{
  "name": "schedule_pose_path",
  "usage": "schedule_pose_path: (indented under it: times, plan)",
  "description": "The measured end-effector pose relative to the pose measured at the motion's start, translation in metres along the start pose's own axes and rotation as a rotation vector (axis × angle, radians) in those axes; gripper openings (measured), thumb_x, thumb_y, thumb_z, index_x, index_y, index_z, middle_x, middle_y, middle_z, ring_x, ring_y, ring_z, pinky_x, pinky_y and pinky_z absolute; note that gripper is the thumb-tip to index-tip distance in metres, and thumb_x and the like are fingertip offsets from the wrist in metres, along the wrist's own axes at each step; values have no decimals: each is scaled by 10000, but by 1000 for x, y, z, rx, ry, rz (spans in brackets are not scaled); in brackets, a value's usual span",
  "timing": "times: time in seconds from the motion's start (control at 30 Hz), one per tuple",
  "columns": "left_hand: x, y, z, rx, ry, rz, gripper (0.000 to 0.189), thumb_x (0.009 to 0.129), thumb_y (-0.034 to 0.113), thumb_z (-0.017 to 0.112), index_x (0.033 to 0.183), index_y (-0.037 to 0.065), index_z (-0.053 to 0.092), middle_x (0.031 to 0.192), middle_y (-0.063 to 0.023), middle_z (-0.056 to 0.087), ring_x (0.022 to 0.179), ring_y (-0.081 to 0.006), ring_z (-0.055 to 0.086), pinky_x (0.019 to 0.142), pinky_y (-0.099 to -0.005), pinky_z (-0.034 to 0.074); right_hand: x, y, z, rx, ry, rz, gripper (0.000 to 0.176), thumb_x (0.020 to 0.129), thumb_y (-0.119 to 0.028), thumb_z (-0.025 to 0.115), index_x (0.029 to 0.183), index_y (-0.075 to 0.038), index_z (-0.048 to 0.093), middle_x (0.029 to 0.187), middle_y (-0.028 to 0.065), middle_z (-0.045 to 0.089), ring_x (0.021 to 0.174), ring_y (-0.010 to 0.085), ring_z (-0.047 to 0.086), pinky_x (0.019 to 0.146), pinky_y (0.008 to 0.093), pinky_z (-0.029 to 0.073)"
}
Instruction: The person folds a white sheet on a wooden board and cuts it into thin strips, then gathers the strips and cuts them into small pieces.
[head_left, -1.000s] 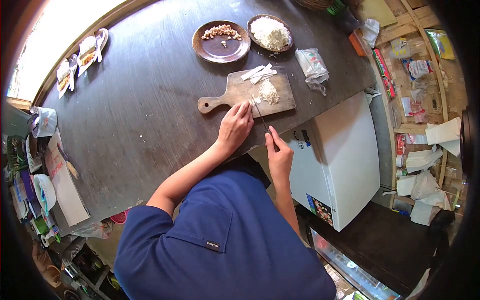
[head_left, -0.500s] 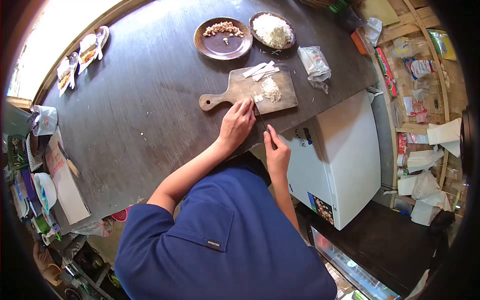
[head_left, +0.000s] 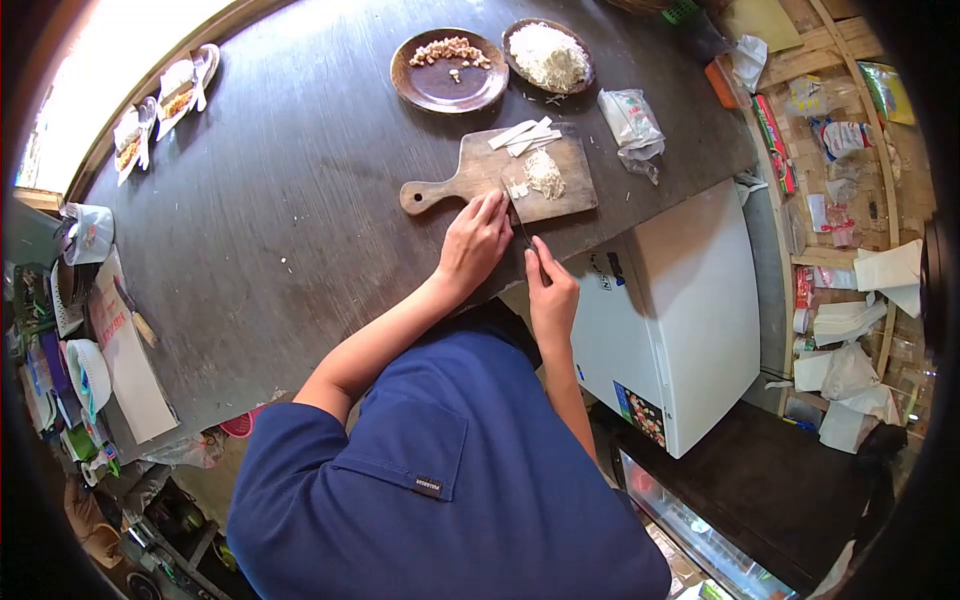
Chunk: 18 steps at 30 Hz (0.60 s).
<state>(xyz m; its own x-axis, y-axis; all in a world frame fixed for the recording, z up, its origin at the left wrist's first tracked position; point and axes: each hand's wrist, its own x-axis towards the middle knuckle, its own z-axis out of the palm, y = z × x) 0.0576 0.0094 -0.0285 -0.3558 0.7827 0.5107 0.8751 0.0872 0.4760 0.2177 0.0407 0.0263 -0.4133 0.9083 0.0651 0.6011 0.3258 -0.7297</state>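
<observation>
knife | gripped by right hand fingers | just beside left hand fingers, pressed together

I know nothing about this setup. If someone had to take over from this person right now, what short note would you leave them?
Left hand: fingertips rest at the near edge of the cutting board, next to a small white piece.
Right hand: grip closed on the knife, with the blade beside the left fingertips.
Done: a chopped pile lies mid-board.
Left: the white strips at the board's far edge look uncut.
</observation>
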Motion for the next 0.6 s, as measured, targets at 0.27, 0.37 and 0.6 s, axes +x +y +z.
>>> schedule_pose_path:
  times: [0.27,0.37,0.6]
  plan:
    - [0,-2,1,-6,6,19,347,906,88,710,1217,-64,707,1241,-157,655,1183,-324,621,1031,-389,536,-7,-7,-10,-44,-46,42,319,1047,-217,706,1304,-33,750,1134,241,777,1013,293,784,872,390,573]
    - [2,0,-2,14,5,21,343,906,90,713,1211,-66,709,1231,-151,659,1182,-317,625,1027,-383,539,2,-3,-1,-43,-54,44,323,1048,-212,704,1303,-18,746,1163,233,778,1040,298,782,888,390,574]
    - [0,-2,2,14,20,26,336,907,92,713,1204,-67,715,1218,-145,665,1184,-309,626,1030,-381,535,-7,-1,-9,17,-44,38,320,1044,-187,711,1314,-18,740,1160,228,783,1035,291,784,894,370,570]
